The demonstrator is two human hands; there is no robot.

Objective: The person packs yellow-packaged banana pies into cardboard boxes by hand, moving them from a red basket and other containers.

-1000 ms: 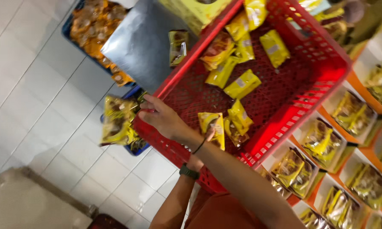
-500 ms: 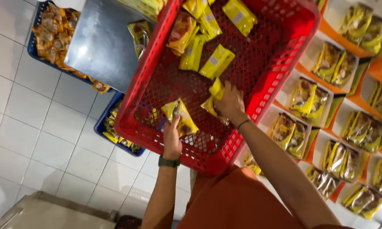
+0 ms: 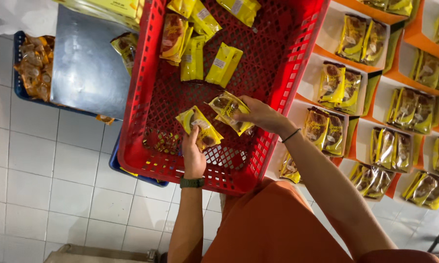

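Left hand (image 3: 194,157) grips a yellow snack packet (image 3: 199,127) and right hand (image 3: 260,114) grips another packet (image 3: 230,112), both held low inside a red crate (image 3: 287,63) whose mesh floor, beyond the hands, carries more loose packets (image 3: 202,46). Each held packet lies slantwise, long axis running from upper left to lower right, printed face up. Right of the right hand, orange-and-white boxes (image 3: 312,80) hold paired packets standing side by side; left of the left hand a blue bin (image 3: 18,58) holds clear-wrapped snacks.
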